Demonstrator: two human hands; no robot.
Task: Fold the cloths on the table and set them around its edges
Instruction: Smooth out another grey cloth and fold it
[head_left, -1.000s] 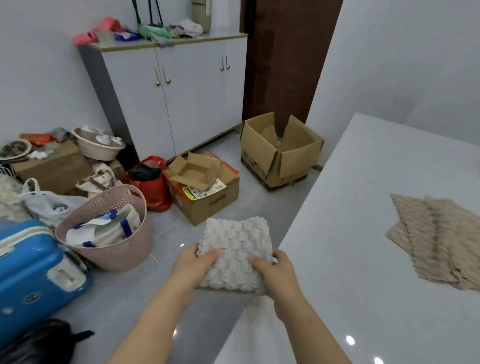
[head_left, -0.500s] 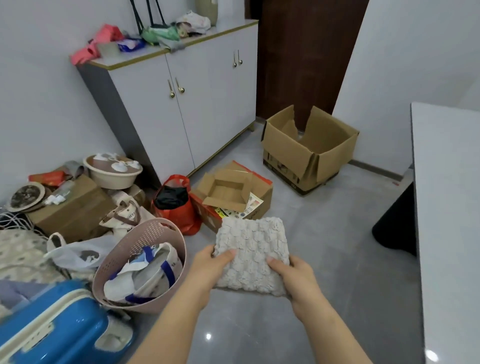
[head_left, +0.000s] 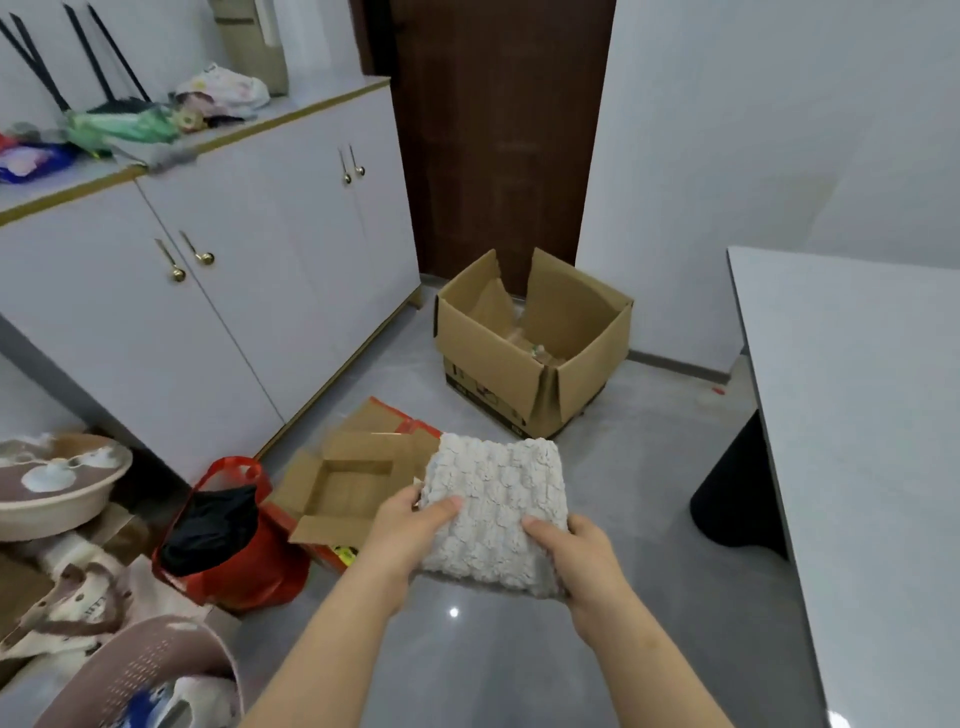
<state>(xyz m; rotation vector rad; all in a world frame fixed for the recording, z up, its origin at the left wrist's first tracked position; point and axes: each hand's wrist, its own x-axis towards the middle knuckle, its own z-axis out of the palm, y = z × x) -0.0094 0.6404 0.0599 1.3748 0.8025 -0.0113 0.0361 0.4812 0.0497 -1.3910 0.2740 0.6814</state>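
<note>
Cloth (head_left: 493, 512), cream and knobbly, folded into a near-square pad, hangs over the grey floor (head_left: 649, 519), not on the counter (head_left: 857, 441). We grip its near edge with both hands: the left hand (head_left: 410, 540) pinches the near-left corner, thumb on top; the right hand (head_left: 587, 561) clamps the near-right corner. The white counter lies well off to our right, its edge running away from us. Our right hand is nearer, so setting down likely calls for a rightward swing.

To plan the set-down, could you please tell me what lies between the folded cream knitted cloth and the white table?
Head view: beyond the cream knitted cloth, grey tiled floor, then a black rounded object under the white table's edge.
</note>
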